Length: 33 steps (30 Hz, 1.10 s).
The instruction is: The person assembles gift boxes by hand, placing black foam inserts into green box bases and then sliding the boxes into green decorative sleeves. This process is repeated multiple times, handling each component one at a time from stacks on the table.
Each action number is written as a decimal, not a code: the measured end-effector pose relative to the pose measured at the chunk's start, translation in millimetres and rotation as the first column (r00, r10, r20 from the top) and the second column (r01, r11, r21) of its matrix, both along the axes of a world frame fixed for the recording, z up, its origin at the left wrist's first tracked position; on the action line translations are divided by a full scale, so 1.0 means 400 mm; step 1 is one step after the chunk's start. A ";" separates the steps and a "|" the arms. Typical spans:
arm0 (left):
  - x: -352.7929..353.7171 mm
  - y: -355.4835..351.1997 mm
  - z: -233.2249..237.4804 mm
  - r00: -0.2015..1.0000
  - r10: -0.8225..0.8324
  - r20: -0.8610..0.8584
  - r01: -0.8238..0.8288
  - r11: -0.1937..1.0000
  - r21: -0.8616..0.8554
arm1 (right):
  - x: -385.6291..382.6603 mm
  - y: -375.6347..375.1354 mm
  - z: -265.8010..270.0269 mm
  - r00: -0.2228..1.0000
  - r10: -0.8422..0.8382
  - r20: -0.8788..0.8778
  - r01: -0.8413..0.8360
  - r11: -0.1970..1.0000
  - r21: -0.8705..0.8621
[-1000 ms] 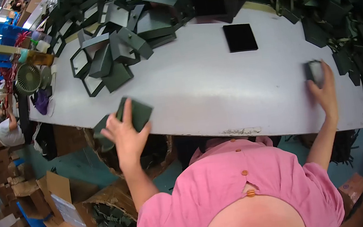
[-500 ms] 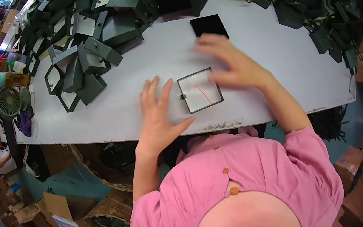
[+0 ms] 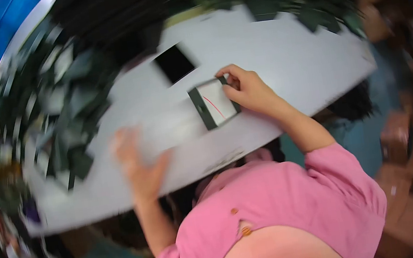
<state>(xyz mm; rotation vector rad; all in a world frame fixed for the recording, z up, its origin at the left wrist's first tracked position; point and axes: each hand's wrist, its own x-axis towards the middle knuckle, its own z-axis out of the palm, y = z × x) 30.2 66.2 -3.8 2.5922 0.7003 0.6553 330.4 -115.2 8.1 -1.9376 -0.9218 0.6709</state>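
Note:
A small dark green open box (image 3: 204, 110) with a white lining lies before me on the white table, and a thin red strip (image 3: 213, 106) shows inside it. My right hand (image 3: 244, 89) grips the box's far right edge, thumb inside and fingers curled over the rim. The box's left outer wall now shows, so it seems slightly tipped. To the left, my left hand (image 3: 139, 165) is smeared by motion, fingers apart, holding nothing and away from the box. A flat black square piece (image 3: 174, 64) lies beyond the box.
Dark green boxes (image 3: 64, 112) are heaped on the table's left side, blurred. More dark green pieces (image 3: 299, 0) are piled along the far right. The white table's (image 3: 282, 65) near edge runs in front of my body. Cardboard boxes (image 3: 397, 155) stand on the floor at right.
The whole view has turned and blurred. My right hand has come down from beside the black piece and taken hold of the box's edge. My left hand has moved left, away from the box.

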 end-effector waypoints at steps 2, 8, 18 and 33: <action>-0.073 0.129 -0.053 0.922 0.261 0.285 -0.277 0.961 0.016 | 0.116 -0.099 -0.026 0.943 -0.322 -0.079 0.330 0.936 0.125; -0.265 0.452 -0.096 0.794 0.601 0.091 -0.577 0.698 0.424 | 0.481 -0.529 -0.078 0.369 -0.867 -0.334 0.884 0.217 0.413; -0.277 0.393 -0.101 0.745 0.593 0.304 -0.666 0.647 0.371 | 0.887 -1.064 -0.190 -0.095 -0.849 -0.520 0.900 -0.296 0.320; 0.083 0.049 0.032 0.916 0.339 0.214 -0.205 0.855 -0.477 | 0.339 -0.020 -0.083 0.798 0.071 0.598 -0.275 0.926 0.257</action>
